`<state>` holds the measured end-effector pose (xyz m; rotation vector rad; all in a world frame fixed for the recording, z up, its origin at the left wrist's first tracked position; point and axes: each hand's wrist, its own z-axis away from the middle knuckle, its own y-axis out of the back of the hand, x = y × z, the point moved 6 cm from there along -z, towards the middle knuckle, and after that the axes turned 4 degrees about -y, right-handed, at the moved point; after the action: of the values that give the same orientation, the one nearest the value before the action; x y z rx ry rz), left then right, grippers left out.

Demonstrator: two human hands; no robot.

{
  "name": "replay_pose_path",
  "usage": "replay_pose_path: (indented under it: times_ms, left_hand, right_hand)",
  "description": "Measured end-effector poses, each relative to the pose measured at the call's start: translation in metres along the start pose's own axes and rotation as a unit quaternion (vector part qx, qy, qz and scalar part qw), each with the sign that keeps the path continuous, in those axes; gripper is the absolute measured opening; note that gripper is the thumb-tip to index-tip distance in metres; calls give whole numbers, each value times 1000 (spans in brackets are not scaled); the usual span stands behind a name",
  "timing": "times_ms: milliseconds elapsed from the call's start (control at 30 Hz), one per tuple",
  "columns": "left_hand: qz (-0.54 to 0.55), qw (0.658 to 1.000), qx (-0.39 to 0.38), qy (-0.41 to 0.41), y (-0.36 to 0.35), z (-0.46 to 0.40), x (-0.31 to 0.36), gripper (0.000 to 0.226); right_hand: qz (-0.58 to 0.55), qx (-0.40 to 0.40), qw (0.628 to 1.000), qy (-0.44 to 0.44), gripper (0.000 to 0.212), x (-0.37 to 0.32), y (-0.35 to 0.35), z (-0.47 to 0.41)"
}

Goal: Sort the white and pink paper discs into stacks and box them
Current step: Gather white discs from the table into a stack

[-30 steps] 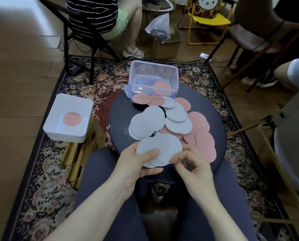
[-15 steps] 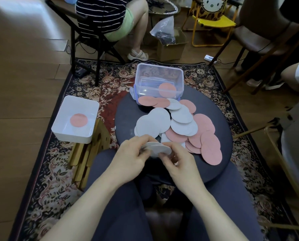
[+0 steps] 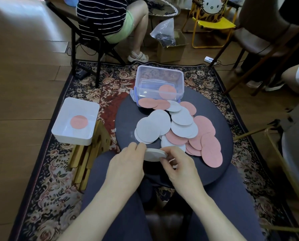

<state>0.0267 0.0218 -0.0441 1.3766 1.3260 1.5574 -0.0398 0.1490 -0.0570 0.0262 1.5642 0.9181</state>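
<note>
- Patterned rug over wood floor; a seated person in a striped top far behind, out of the work.
- Round dark table at centre, loose discs spread across it.
- Clear plastic box at table's far edge, one pink disc visible inside; more pink discs spill just near of it.
- White tray to the left on a wooden stand, one pink disc lying in it.
- Loose white discs mid-table; loose pink discs fanned to the right, overlapping.
- Left hand and right hand at the near edge, both closed around a small white stack, fingers curled on opposite rims, stack lying roughly flat.
- Step in hand, by my read: squaring up gathered white discs.
- Next move likely calls for edges flush, then a firm pinch to carry the stack to a container without fanning. Which container takes white, cannot tell.
</note>
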Motion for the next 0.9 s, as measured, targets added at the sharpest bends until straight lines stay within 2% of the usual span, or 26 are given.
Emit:
replay_pose_path:
  times_ms: [100,233,400,567,733,900]
  left_hand:
    - [7,1000,-3,0,1,-4,0,31]
    - [5,998,-48,36,-5,-1,0,11]
    - [54,997,-22,59,-3,-4,-4,10]
    - [99,992,-15,71,-2,-6,1,12]
    - [151,987,13,50,14,-29,1,16]
    - [266,964,-18,0,32,-70,0,14]
  right_hand:
    - [-9,2,1000,7,29,2,0,3]
    - [-32,3,999,-7,29,8,-2,6]
    - [-92,58,993,-47,31,15,3,7]
    - [-116,59,990,-62,33,13,9,-2]
    - [-171,8,983,-65,22,6,28,-30]
    - [-246,-27,968,-41,25,-9,45,-71]
